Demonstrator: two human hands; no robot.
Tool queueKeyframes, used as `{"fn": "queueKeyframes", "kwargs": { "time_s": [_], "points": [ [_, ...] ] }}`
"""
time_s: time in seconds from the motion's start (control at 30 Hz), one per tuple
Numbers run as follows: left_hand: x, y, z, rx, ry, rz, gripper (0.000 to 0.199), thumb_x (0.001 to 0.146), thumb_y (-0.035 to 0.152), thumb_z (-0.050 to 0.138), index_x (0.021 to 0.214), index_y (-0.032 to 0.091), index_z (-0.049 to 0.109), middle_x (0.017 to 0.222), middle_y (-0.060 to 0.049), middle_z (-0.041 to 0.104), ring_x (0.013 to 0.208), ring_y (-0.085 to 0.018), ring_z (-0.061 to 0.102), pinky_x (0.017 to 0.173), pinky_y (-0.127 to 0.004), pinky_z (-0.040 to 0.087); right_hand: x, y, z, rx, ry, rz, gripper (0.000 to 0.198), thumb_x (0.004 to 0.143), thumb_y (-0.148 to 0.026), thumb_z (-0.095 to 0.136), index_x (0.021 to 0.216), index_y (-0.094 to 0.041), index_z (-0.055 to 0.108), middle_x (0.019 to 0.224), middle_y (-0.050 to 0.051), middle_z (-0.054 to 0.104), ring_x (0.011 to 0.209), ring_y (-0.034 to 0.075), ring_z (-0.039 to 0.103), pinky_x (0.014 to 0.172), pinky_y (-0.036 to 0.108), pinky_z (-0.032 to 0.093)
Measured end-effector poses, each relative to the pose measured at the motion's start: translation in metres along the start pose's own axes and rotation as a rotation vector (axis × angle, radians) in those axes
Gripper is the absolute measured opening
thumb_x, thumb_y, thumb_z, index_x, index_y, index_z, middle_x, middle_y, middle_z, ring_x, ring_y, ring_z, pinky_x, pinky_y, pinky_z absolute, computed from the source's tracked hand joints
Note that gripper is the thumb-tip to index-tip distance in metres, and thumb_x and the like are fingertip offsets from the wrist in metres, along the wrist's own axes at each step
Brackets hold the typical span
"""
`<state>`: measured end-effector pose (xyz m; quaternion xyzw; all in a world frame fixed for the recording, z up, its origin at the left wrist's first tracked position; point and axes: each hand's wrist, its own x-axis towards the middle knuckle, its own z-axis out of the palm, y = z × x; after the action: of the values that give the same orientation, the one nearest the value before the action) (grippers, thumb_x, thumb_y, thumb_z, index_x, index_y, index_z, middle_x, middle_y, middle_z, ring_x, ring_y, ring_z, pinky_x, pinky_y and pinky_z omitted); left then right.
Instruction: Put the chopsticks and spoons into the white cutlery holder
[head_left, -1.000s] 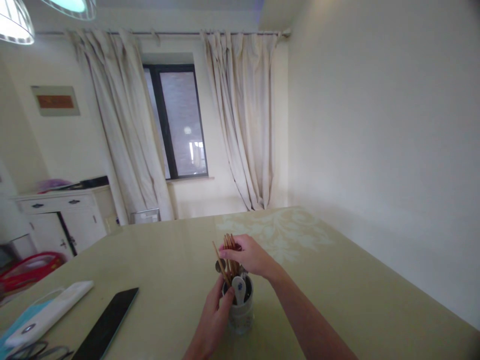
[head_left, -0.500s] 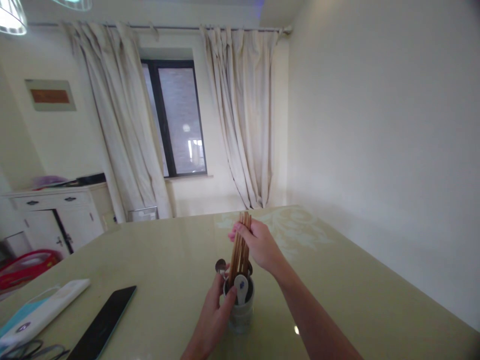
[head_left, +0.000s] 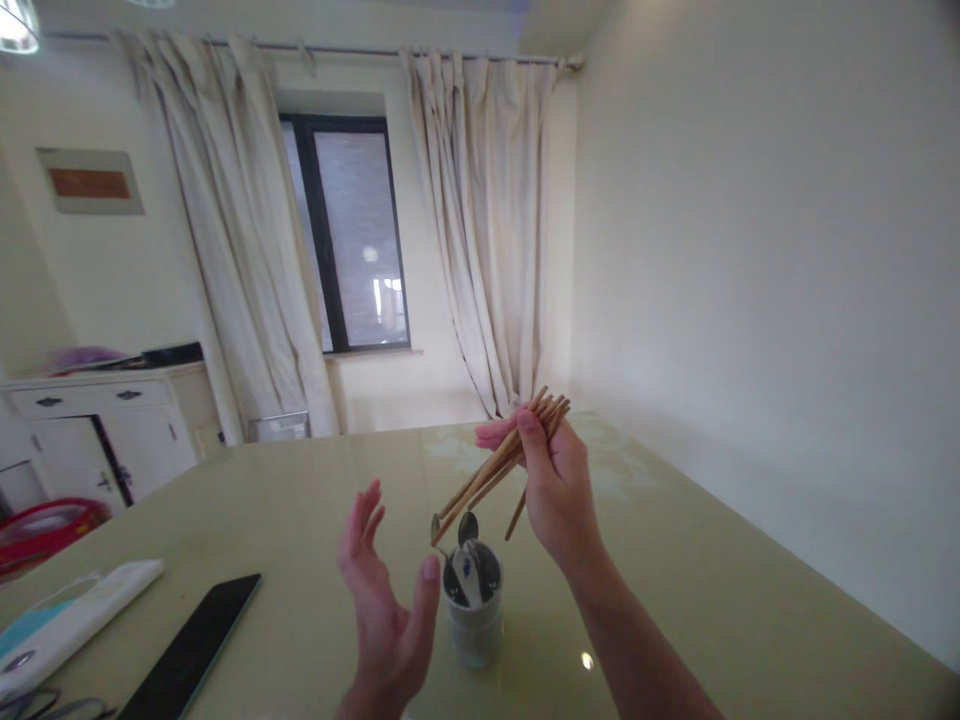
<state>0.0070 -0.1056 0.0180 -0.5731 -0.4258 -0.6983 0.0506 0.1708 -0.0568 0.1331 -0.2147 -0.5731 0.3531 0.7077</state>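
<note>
A bundle of brown chopsticks (head_left: 491, 467) is gripped in my right hand (head_left: 561, 480), slanting down to the left above a utensil holder (head_left: 477, 635). One chopstick sticks out apart from the others, lower on the right. Inside the round, pale holder stand a white spoon (head_left: 466, 577) with a small blue mark and a metal spoon (head_left: 468, 527). Another metal spoon's head (head_left: 435, 527) shows at the left, close to the chopstick tips. My left hand (head_left: 386, 590) is beside the holder on its left, fingers spread, holding nothing.
On the pale green tabletop (head_left: 300, 520), a black phone-like slab (head_left: 196, 645) and a long white device (head_left: 86, 620) lie to the left, with a cable (head_left: 67, 708) in front. A red chair-like object (head_left: 52, 535) and a white cabinet (head_left: 142, 430) stand beyond the table's left side.
My right hand has lifted the chopsticks out of the holder and tilted them, moving up and right. My left hand has let go of the holder and opened to its left.
</note>
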Motion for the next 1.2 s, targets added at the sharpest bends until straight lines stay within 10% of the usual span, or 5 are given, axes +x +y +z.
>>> {"fn": "queueKeyframes", "kwargs": {
  "time_s": [0.17,0.37,0.53,0.9,1.2],
  "points": [
    [0.050,0.051,0.004,0.051,-0.514,0.058,0.088,0.087,0.029,0.077,0.163,0.028,0.032,0.153,-0.014,0.057,0.144,-0.033,0.053,0.118,-0.051,0.046,-0.019,-0.016,0.014,0.199,-0.135,0.012,0.032,0.106,-0.052,0.058,0.096,-0.022,0.064,0.098,0.007,0.082,0.088,0.021,0.079,0.085,0.037,0.064],
    [0.082,0.071,0.014,-0.288,-1.085,-0.328,0.019,0.102,0.035,0.055,0.105,0.019,0.066,0.077,0.002,0.068,0.066,-0.012,0.061,0.064,-0.023,0.050,-0.015,-0.025,0.004,0.145,-0.163,0.014,0.031,0.109,-0.048,0.052,0.092,-0.024,0.064,0.117,0.008,0.079,0.113,0.025,0.074,0.103,0.043,0.059],
    [0.083,0.048,0.017,-0.395,-1.034,-0.386,0.038,0.106,0.053,0.045,0.099,0.019,0.062,0.066,0.007,0.046,0.056,-0.009,0.042,0.052,-0.020,0.036,0.003,-0.021,-0.015,-0.116,-0.049,-0.153,0.040,0.106,-0.044,0.058,0.144,-0.031,0.053,0.140,0.009,0.070,0.116,0.025,0.072,0.103,0.044,0.060],
    [0.099,0.052,-0.003,-0.300,-1.089,-0.462,0.036,0.099,0.051,0.059,0.097,0.018,0.073,0.075,-0.002,0.075,0.065,-0.015,0.066,0.062,-0.025,0.053,-0.004,-0.035,-0.020,-0.243,-0.198,-0.182,0.031,0.109,-0.044,0.056,0.134,-0.034,0.071,0.130,0.006,0.075,0.120,0.027,0.072,0.101,0.045,0.061],
    [0.116,-0.014,-0.017,-0.246,-0.498,-0.741,0.059,0.081,0.066,0.072,0.118,0.020,0.068,0.086,0.000,0.068,0.066,-0.012,0.058,0.057,-0.022,0.048,0.006,0.012,-0.017,-0.405,-0.362,0.032,0.035,0.105,-0.046,0.061,0.134,-0.028,0.070,0.132,0.009,0.075,0.119,0.026,0.072,0.106,0.045,0.054]
  ]
}}
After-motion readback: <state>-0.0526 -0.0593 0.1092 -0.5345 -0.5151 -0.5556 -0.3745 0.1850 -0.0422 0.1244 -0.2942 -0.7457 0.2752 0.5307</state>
